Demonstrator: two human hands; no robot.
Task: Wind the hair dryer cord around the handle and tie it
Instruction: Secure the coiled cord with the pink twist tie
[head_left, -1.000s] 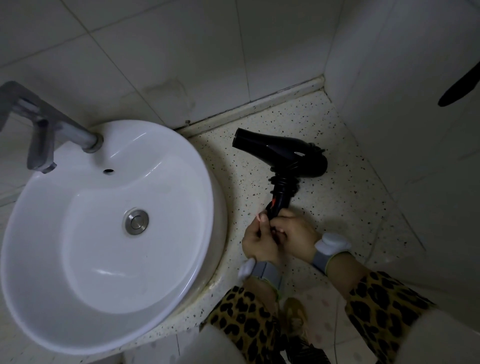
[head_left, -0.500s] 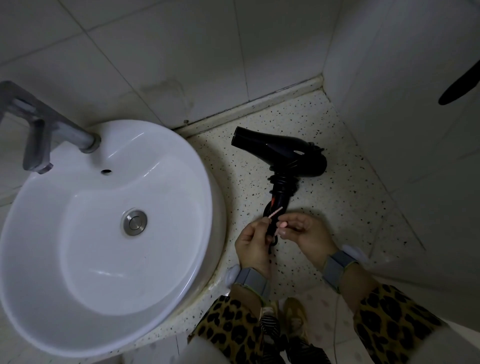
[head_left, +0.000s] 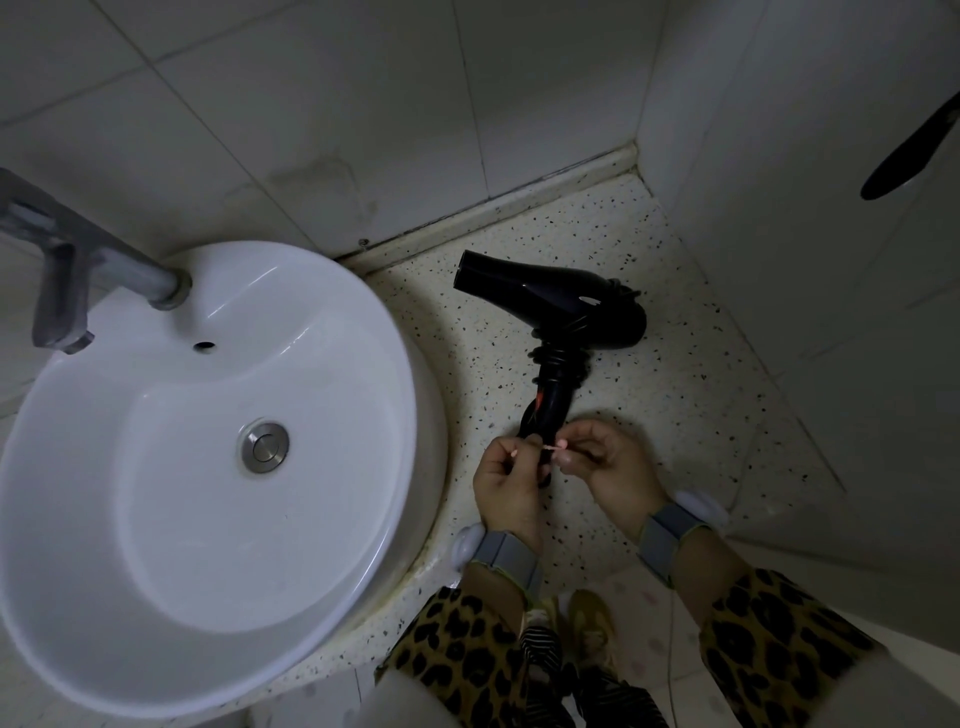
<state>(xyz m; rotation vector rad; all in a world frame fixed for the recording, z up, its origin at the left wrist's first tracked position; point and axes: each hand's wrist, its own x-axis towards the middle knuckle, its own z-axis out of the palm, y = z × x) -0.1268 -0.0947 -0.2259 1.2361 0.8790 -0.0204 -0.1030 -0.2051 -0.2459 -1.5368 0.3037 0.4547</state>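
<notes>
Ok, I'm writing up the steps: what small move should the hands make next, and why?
Probably twist the two ends of the pink tie together. The left hand and right hand each pinch an end across the cord-wrapped handle, and it looks not yet fastened.

One wide-angle head view looks steeply down, close above the speckled stone tabletop (head_left: 675, 415), white round ceramic basin (head_left: 171, 545) filling its left

The left hand (head_left: 506, 480) and right hand (head_left: 610, 467) have drawn apart, stretching the pink tie (head_left: 552, 446) between them.
</notes>
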